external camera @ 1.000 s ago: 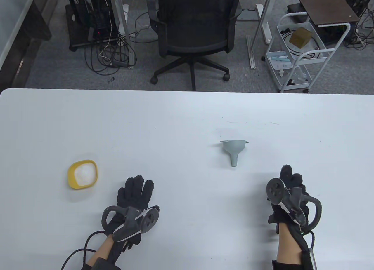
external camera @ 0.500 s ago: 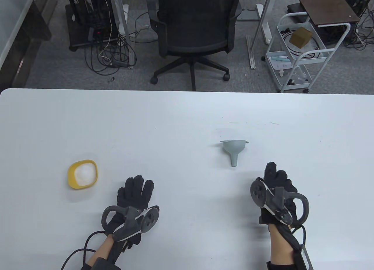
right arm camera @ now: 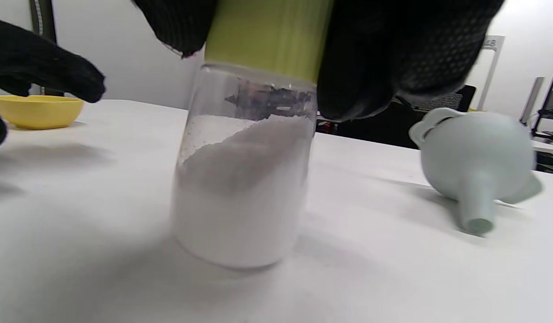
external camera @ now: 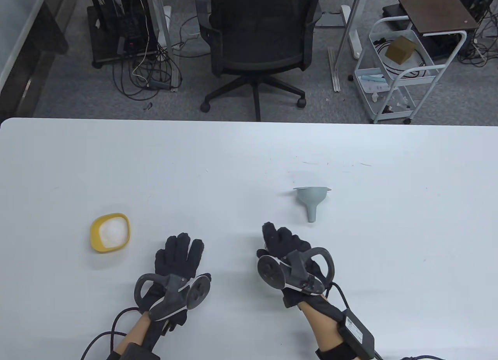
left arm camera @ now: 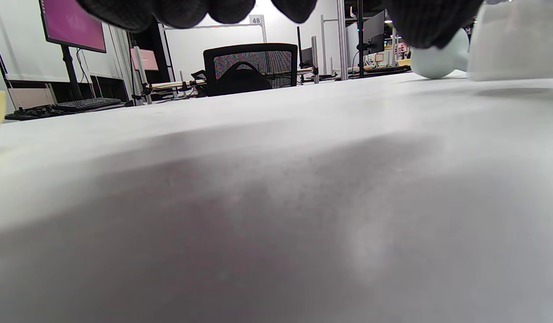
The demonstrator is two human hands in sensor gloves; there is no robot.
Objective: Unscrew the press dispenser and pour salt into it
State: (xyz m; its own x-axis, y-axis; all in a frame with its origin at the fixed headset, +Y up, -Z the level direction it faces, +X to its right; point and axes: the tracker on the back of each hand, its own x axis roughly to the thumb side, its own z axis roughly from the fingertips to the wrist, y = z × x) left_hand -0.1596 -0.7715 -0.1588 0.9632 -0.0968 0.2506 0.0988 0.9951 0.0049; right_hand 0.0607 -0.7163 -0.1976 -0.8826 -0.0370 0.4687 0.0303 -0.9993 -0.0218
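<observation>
Under the right hand (external camera: 290, 255), wrist view reveals dispenser (right arm camera: 245, 179).

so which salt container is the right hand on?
The clear dispenser with the green top, gripped by the right hand; the yellow bowl sits untouched, far left.

yellow bowl (external camera: 110, 232) with white salt (external camera: 113, 230) in it; pale grey-green funnel (external camera: 311, 199); dispenser (right arm camera: 249, 170) is clear glass with a lime green top; black gloves; white bench (external camera: 249, 161)
</observation>
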